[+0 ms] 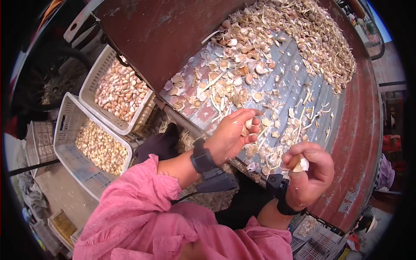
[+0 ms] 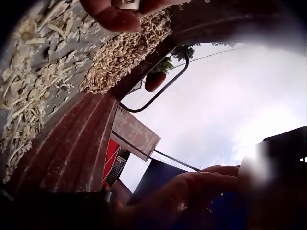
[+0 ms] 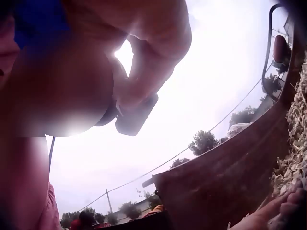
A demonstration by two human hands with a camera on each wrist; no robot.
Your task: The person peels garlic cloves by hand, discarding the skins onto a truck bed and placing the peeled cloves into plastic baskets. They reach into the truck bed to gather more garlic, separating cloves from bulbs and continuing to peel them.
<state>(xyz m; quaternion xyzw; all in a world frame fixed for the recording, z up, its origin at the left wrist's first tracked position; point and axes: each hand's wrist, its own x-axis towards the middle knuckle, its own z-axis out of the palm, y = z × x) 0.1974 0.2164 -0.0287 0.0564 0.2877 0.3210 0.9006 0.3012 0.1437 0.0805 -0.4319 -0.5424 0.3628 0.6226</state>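
In the head view my left hand (image 1: 229,132) is over the near edge of the metal bed, its curled fingers holding pale garlic cloves (image 1: 248,125). To its right and nearer to me, my right hand (image 1: 314,171) pinches a garlic clove (image 1: 299,163), brown on one side and white on the other, between thumb and fingers. Loose garlic skins and dry stems (image 1: 262,141) lie on the bed beyond both hands. A whitish piece (image 2: 128,4) shows between the left fingers at the top of the left wrist view. The right wrist view hides the right fingertips' hold.
Two plastic crates stand at left, one with pinkish unpeeled cloves (image 1: 121,91), the other with paler yellowish cloves (image 1: 102,147). A big heap of garlic (image 1: 318,43) fills the far right of the bed. Red metal side walls (image 1: 359,143) border it.
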